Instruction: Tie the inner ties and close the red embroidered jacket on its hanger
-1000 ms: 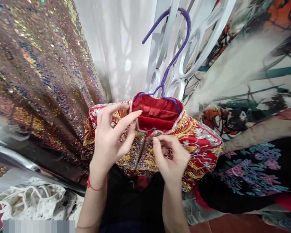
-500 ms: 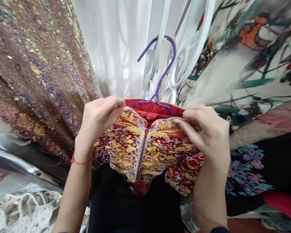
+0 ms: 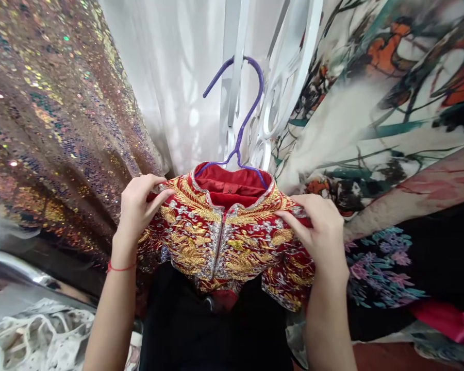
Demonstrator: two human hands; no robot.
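1. Two hands hold one red jacket, which sits on a purple hanger between them and just beyond the fingertips. Its embroidered front faces the person and the front seam looks closed.
2. Risk: the hanger's hook points up with no rail seen under it, so I judge the hands carry the whole weight. If either grip slackens, that shoulder could slide off the hanger arm and the jacket would tip to one side.
3. Risk: the gold and silver threadwork lies right under the fingertips; a hard pinch or a nail could snag it.
4. Left hand: fingers curled nearly closed, pinching the jacket's shoulder edge.
5. Right hand: fingers bent and close together, thumb beneath, gripping the other shoulder.
6. Sequin cloth hangs outside the left fingers; printed fabric hangs outside the right.
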